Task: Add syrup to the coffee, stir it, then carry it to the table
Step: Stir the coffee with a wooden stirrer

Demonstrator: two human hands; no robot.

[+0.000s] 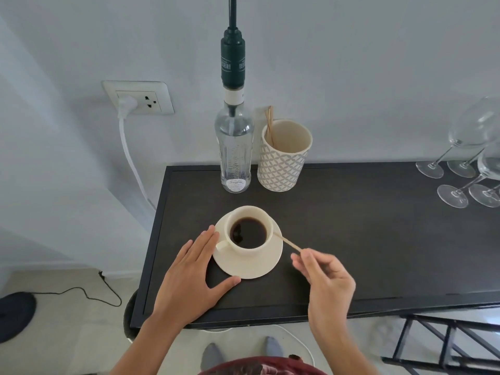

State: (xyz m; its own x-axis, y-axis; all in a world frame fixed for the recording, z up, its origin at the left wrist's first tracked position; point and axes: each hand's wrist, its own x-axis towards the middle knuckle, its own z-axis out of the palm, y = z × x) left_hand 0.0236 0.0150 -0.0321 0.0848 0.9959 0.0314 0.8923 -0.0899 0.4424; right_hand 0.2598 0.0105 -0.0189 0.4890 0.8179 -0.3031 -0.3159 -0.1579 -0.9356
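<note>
We look down on a dark rectangular tabletop (pixel 351 239) where a cream ceramic cup of black coffee (pixel 249 231) sits on a matching cream round saucer (pixel 247 266) near the left front. Our left hand (pixel 189 274) lies flat and spread open on the tabletop, holding nothing, its fingers against the saucer's left rim beside the cup handle and its thumb touching the saucer's front edge. Our right hand (pixel 324 277) pinches a thin wooden stir stick (pixel 288 242) between thumb and fingertips; the stick's far end reaches the cup's right rim. Behind the cup, against the wall, stand a clear glass syrup bottle with a dark green pump (pixel 234 147) and, just beside it, a patterned cream tumbler holding more wooden sticks (pixel 284 158). Clear wine glasses (pixel 465 158) crowd the far right corner, well apart from the cup.
</note>
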